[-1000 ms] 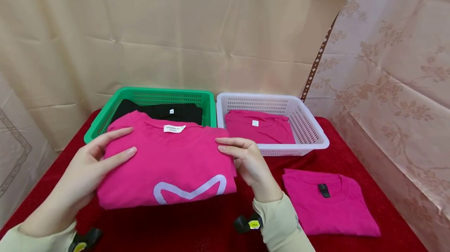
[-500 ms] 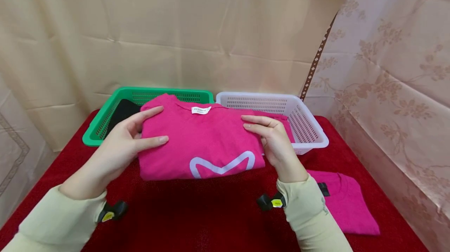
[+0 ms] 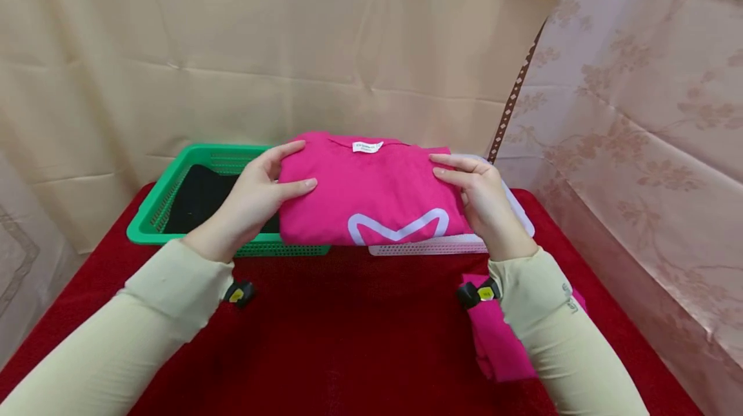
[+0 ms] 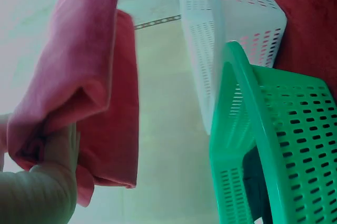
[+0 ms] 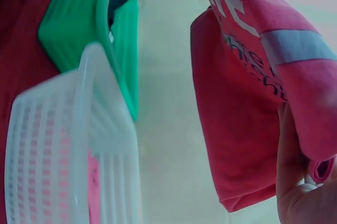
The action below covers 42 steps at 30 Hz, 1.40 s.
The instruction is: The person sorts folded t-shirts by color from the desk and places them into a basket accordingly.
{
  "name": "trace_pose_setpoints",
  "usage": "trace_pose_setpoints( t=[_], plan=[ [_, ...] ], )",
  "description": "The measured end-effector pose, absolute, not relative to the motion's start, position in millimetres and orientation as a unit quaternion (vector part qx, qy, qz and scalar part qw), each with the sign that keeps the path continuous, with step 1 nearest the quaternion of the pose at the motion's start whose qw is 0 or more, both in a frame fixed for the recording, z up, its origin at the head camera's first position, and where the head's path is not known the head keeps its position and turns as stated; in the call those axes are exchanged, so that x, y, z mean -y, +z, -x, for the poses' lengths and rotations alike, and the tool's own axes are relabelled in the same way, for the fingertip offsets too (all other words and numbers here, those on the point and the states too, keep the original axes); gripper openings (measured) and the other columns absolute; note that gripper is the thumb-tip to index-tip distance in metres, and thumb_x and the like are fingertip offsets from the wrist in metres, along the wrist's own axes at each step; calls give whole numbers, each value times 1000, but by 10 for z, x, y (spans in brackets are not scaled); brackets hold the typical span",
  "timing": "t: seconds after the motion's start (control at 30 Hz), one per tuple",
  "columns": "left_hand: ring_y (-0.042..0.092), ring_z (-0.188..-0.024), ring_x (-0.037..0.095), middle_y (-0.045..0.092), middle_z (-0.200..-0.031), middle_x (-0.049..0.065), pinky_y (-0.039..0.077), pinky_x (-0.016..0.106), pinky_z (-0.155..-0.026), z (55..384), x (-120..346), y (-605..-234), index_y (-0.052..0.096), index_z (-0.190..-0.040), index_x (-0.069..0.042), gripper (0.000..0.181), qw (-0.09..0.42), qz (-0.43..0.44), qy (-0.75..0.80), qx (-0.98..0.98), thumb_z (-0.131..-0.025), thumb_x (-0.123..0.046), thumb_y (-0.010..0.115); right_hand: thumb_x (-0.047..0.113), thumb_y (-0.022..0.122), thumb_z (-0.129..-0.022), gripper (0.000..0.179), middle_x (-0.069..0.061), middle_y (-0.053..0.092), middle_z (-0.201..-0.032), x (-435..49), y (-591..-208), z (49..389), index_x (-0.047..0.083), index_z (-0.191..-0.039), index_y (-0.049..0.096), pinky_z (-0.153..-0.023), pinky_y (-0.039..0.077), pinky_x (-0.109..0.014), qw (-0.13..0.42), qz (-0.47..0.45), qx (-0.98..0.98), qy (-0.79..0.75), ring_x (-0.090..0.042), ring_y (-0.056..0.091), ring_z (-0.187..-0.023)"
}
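A folded pink T-shirt (image 3: 371, 187) with a white neck label and a pale outline print hangs level between both hands. At its left edge my left hand (image 3: 255, 193) pinches it, thumb on top and other fingers underneath. My right hand (image 3: 482, 193) grips the right edge the same way. In both wrist views the shirt (image 4: 79, 66) is held well above the baskets. In the head view it overlaps the white basket (image 3: 429, 248) and the right part of the green basket (image 3: 139, 226). Pink cloth (image 5: 93, 187) shows inside the white basket in the right wrist view.
Black folded clothing (image 3: 200, 197) lies in the green basket. Another folded pink T-shirt (image 3: 502, 345) rests on the red tablecloth (image 3: 342, 332) at right, partly covered by my right forearm. Beige curtain (image 3: 261, 48) hangs behind the baskets.
Both hands have carried the pink T-shirt up, forward and to the right, from before the green basket to over the white one. My right forearm now covers part of the shirt on the table.
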<state>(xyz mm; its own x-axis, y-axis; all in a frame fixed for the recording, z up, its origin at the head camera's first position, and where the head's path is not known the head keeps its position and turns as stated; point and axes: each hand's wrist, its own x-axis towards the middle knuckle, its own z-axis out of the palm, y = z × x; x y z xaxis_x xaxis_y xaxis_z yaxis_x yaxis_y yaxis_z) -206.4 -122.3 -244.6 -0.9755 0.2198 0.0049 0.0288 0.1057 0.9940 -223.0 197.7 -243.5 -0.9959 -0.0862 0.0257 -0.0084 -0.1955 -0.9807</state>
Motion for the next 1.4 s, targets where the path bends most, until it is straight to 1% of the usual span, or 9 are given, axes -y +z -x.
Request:
trace_pose_setpoints(
  t=[0.1,0.33,0.43,0.57,0.7,0.87,1.2,1.27,1.4],
  plan=[
    [54,-125,25,50,-144,8,58,23,-82,2199,1113,-2476,35,-153,-24,67,50,-75,663,-743,-95,-19,67,6,66,-93,22,0,61,-120,-2051,-2397,2313,21,-99,81,-72,60,-23,18,27,-641,-767,-10,70,-79],
    [61,-112,23,56,-135,11,59,25,-78,2430,879,-2470,51,-144,-18,56,-3,-64,658,-750,-92,-20,71,7,65,-93,22,1,57,-123,-2236,-2310,2491,19,-103,80,-73,59,-22,-2,12,-646,-763,-10,68,-85],
    [61,-115,23,57,-135,10,59,29,-82,2514,799,-2455,54,-142,-17,54,-15,-63,654,-753,-91,-20,72,7,65,-93,22,0,56,-125,-2300,-2274,2549,19,-104,80,-73,59,-22,-11,8,-651,-759,-10,69,-85],
    [58,-123,26,56,-142,10,56,36,-95,2618,699,-2440,52,-145,-16,54,-13,-70,658,-750,-93,-16,69,8,65,-93,24,-3,53,-134,-2373,-2245,2638,20,-109,78,-74,58,-19,-18,-1,-678,-735,-8,67,-90],
    [54,-129,28,53,-145,14,50,39,-104,2753,600,-2471,48,-147,-11,53,-4,-83,656,-750,-97,-9,62,11,62,-95,32,-7,46,-145,-2435,-2236,2747,18,-125,70,-74,57,-16,-28,-16,-730,-683,-6,63,-94],
    [52,-133,28,51,-147,17,46,38,-109,2904,482,-2591,48,-147,-7,50,-11,-87,644,-760,-98,-2,57,14,60,-97,43,-11,40,-154,-2488,-2288,2876,12,-140,56,-72,56,-14,-25,-39,-778,-627,-4,62,-89],
    [50,-135,26,53,-146,15,43,36,-112,2960,334,-2840,52,-144,-8,48,-42,-68,618,-782,-96,-6,60,14,57,-99,44,-12,41,-152,-2561,-2555,2984,12,-142,54,-68,54,-13,-31,-76,-799,-596,0,60,-80],
    [49,-136,26,53,-147,14,43,36,-112,2957,300,-2883,52,-144,-9,49,-42,-65,615,-785,-97,-7,61,14,57,-99,44,-12,41,-153,-2576,-2602,2985,13,-142,54,-68,53,-12,-31,-83,-797,-597,-2,60,-83],
    [48,-137,25,54,-145,13,42,36,-112,2951,226,-2983,53,-144,-11,48,-45,-57,606,-792,-96,-9,62,16,57,-99,44,-12,39,-156,-2623,-2696,2983,14,-143,53,-75,51,-12,-32,-93,-803,-587,-6,54,-101]
  ],
)
